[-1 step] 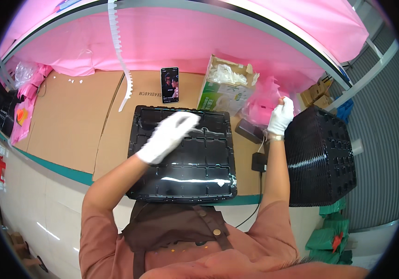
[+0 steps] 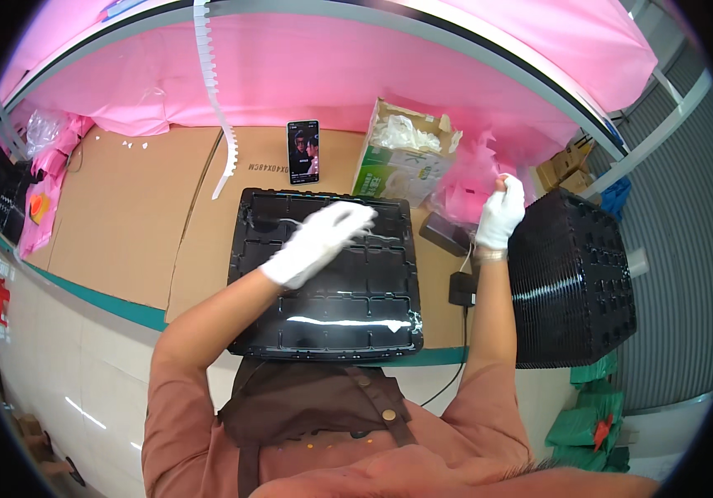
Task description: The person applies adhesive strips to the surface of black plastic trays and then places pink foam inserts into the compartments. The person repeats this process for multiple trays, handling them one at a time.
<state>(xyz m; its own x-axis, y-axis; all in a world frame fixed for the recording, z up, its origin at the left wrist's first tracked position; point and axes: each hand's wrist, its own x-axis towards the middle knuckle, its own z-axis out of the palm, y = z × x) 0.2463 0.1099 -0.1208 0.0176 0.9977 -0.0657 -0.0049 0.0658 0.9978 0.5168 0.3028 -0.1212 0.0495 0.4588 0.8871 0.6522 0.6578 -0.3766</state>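
black tray: flat on cardboard-covered surface, under left hand
left grip: blurred, can't tell
right hand: fingers curled, can't tell if gripping
handling: light touch, tray flat, i'd say

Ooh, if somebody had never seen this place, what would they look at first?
Probably the bright pink sheeting hanging behind the table, then the big shiny black tray in front of the person, with the white-gloved left grip over it. The tall stack of black trays on the right stands out too, and so does the lit phone propped up just beyond the tray.
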